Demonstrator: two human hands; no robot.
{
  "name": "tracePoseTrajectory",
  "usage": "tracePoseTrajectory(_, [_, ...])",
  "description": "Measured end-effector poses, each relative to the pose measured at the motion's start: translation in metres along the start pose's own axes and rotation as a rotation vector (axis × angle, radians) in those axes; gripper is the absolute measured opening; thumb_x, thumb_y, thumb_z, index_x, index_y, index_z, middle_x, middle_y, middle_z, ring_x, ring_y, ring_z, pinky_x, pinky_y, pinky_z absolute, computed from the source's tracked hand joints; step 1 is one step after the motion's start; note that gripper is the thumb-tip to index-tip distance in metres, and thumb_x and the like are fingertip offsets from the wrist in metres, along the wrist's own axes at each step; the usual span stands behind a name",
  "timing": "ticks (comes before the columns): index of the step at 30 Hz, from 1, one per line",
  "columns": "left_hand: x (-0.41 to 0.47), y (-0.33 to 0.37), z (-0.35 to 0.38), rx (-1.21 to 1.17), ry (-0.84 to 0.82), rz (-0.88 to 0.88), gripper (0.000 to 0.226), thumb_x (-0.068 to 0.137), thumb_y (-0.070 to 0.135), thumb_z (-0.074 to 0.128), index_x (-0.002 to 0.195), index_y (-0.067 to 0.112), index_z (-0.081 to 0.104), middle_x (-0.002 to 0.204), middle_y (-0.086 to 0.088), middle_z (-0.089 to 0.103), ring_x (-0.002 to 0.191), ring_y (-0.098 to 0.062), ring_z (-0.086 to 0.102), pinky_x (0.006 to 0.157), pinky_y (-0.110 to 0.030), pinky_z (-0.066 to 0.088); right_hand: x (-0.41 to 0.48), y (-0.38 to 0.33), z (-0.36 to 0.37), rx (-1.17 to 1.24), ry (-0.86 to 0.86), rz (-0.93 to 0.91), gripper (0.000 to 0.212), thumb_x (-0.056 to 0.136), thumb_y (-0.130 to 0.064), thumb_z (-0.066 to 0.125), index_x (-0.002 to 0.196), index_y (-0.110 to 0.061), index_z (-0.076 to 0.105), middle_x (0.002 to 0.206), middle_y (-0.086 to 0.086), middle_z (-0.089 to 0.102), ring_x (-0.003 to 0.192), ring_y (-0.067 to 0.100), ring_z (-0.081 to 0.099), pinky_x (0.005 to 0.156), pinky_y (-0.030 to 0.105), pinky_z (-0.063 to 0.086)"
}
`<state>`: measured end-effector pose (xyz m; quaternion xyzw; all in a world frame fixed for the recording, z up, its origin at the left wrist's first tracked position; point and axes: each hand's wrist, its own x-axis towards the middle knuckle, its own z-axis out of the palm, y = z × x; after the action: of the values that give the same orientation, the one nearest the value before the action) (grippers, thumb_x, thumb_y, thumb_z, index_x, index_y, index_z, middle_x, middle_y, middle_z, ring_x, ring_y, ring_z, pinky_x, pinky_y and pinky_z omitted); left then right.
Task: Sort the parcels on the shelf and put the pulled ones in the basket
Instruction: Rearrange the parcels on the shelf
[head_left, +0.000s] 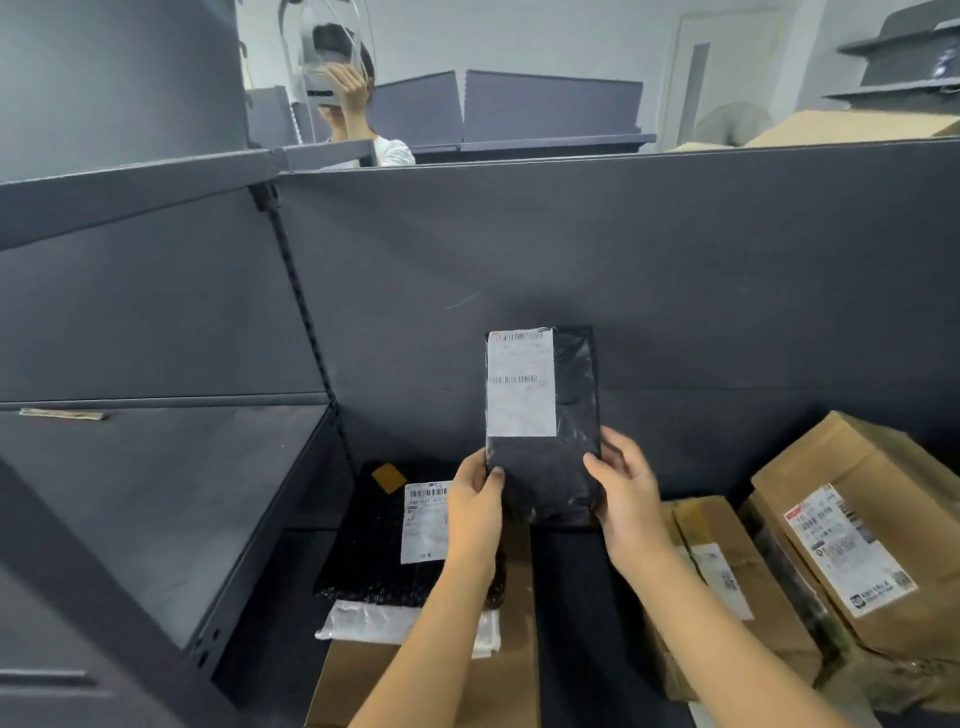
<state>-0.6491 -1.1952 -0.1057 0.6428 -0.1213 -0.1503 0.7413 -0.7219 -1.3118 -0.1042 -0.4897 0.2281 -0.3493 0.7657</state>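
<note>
Reaching up from the bottom edge, two bare forearms meet around one black parcel (545, 467). The left hand (475, 499) grips its lower left edge with the thumb pressed on the front. The right hand (623, 493) grips the lower right edge, thumb on the front and fingers curled round the side. The parcel stands upright between them, held clear above the others. A white label (521, 384) with barcodes sits on the upper left of the face turned to the camera.

Below the hands lie a flat black bag (363, 535) with its own white label and a clear plastic pouch (358, 621) just beneath it. A brown carton (514, 670) lies under the left forearm. To the right sit brown cardboard boxes (737, 566) and, beside them, a tilted kraft box (872, 509) with a printed label. Grey shelf boards (156, 493) run along the left. Behind the parcel rises the dark grey back panel (571, 249). Beyond it, another person (363, 119) holds a hand up to a headset.
</note>
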Motion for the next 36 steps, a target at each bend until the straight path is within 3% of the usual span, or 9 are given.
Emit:
tracePoseTrajectory(7, [0.007, -0.003, -0.074, 0.123, 0.178, -0.059, 0.029, 0.099, 0.007, 0.043, 0.124, 0.013, 0.055, 0.111, 0.0, 0.062, 0.103, -0.016, 0.06, 0.084, -0.024, 0.05, -0.013, 0.053, 0.046, -0.288, -0.124, 0.161, 0.046, 0.091, -0.002, 0.056, 0.128, -0.029, 0.049, 0.119, -0.005, 0.054, 0.11, 0.017, 0.057, 0.096, 0.038, 0.049])
tracePoseTrajectory(12, [0.014, -0.017, -0.13, 0.261, 0.238, -0.17, 0.034, 0.099, 0.005, 0.036, 0.128, 0.007, 0.054, 0.113, -0.008, 0.064, 0.103, -0.021, 0.061, 0.085, -0.028, 0.047, -0.024, 0.087, 0.085, -0.453, -0.212, 0.248, 0.047, 0.093, -0.007, 0.054, 0.134, -0.028, 0.045, 0.124, -0.006, 0.052, 0.099, 0.012, 0.055, 0.082, 0.029, 0.049])
tracePoseTrajectory(16, [0.023, -0.026, -0.154, 0.419, 0.223, -0.178, 0.037, 0.097, 0.002, 0.035, 0.127, 0.005, 0.055, 0.107, -0.006, 0.064, 0.094, -0.018, 0.061, 0.076, -0.024, 0.045, -0.029, 0.103, 0.1, -0.538, -0.229, 0.249, 0.047, 0.095, -0.009, 0.052, 0.137, -0.025, 0.041, 0.136, -0.001, 0.05, 0.112, 0.014, 0.052, 0.096, 0.034, 0.047])
tracePoseTrajectory(19, [0.028, -0.035, -0.158, 0.524, 0.236, -0.204, 0.04, 0.098, 0.007, 0.035, 0.135, 0.012, 0.051, 0.123, -0.009, 0.062, 0.112, -0.024, 0.058, 0.085, -0.026, 0.044, -0.029, 0.113, 0.103, -0.671, -0.244, 0.207, 0.045, 0.096, -0.011, 0.051, 0.139, -0.021, 0.04, 0.14, 0.002, 0.047, 0.118, 0.015, 0.049, 0.09, 0.023, 0.038])
tracePoseTrajectory(23, [0.035, -0.05, -0.158, 0.664, 0.213, -0.271, 0.043, 0.1, 0.017, 0.035, 0.142, 0.023, 0.043, 0.138, -0.004, 0.053, 0.128, -0.025, 0.048, 0.111, -0.04, 0.035, -0.022, 0.126, 0.1, -0.888, -0.255, 0.181, 0.045, 0.097, -0.019, 0.05, 0.14, -0.022, 0.04, 0.141, 0.001, 0.048, 0.125, 0.02, 0.049, 0.092, 0.028, 0.041])
tracePoseTrajectory(27, [0.035, -0.055, -0.16, 0.805, 0.182, -0.265, 0.044, 0.1, 0.02, 0.034, 0.144, 0.027, 0.039, 0.141, 0.001, 0.051, 0.132, -0.023, 0.044, 0.113, -0.04, 0.031, -0.014, 0.135, 0.096, -1.058, -0.234, 0.135, 0.042, 0.095, -0.025, 0.052, 0.136, -0.028, 0.044, 0.14, -0.001, 0.049, 0.123, 0.016, 0.05, 0.108, 0.039, 0.034])
tracePoseTrajectory(29, [0.036, -0.057, -0.16, 0.823, 0.162, -0.257, 0.046, 0.1, 0.017, 0.033, 0.146, 0.025, 0.035, 0.146, -0.001, 0.046, 0.135, -0.023, 0.04, 0.114, -0.038, 0.03, -0.013, 0.137, 0.096, -1.124, -0.235, 0.109, 0.042, 0.095, -0.027, 0.051, 0.137, -0.027, 0.044, 0.139, -0.002, 0.05, 0.13, 0.016, 0.044, 0.111, 0.045, 0.029])
tracePoseTrajectory(33, [0.035, -0.057, -0.158, 0.87, 0.107, -0.27, 0.05, 0.101, 0.009, 0.028, 0.15, 0.019, 0.025, 0.156, -0.007, 0.028, 0.147, -0.022, 0.015, 0.121, -0.034, 0.012, -0.014, 0.139, 0.098, -1.213, -0.253, 0.115, 0.045, 0.097, -0.028, 0.047, 0.141, -0.027, 0.038, 0.142, -0.003, 0.047, 0.143, 0.017, 0.022, 0.114, 0.044, 0.017])
tracePoseTrajectory(36, [0.035, -0.058, -0.156, 0.966, 0.112, -0.259, 0.052, 0.1, 0.009, 0.028, 0.151, 0.016, 0.023, 0.155, -0.01, 0.028, 0.148, -0.021, 0.011, 0.121, -0.036, 0.008, -0.016, 0.138, 0.097, -1.232, -0.267, 0.127, 0.046, 0.098, -0.029, 0.045, 0.143, -0.027, 0.036, 0.144, -0.003, 0.044, 0.145, 0.017, 0.014, 0.113, 0.044, 0.013])
